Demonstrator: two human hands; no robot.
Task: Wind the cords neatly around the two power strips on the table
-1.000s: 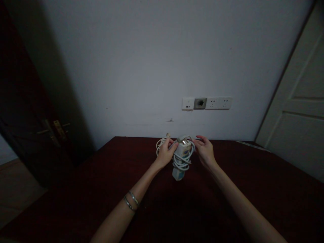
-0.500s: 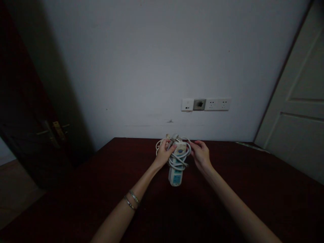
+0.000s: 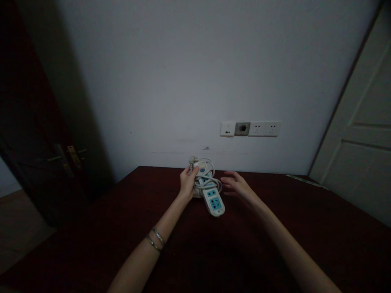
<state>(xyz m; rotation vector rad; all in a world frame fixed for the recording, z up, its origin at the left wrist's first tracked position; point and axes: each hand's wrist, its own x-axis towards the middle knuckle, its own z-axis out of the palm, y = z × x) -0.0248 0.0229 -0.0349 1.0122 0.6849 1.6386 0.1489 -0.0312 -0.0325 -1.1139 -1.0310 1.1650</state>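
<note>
A white power strip (image 3: 215, 204) with blue socket faces is tilted above the table, its far end toward the wall. Its pale cord (image 3: 210, 183) is looped around the middle of the strip. My left hand (image 3: 188, 181) is closed on the strip's upper left side, thumb on top, with the plug (image 3: 193, 159) sticking up just above the fingers. Just to the right of the cord loops, my right hand (image 3: 237, 185) is open, fingers apart and pointing at the strip. Whether its fingertips touch the cord I cannot tell.
The dark red table (image 3: 128, 211) reaches back to a pale wall (image 3: 171, 101). Wall sockets (image 3: 264, 129) and a grey-framed plate (image 3: 242, 128) sit above it. A dark door with a handle (image 3: 73, 156) is at left, a white door (image 3: 360, 122) at right.
The power strip has swung so its near end points right, and its top has moved left with my left hand. My right hand's fingers have spread beside the cord.
</note>
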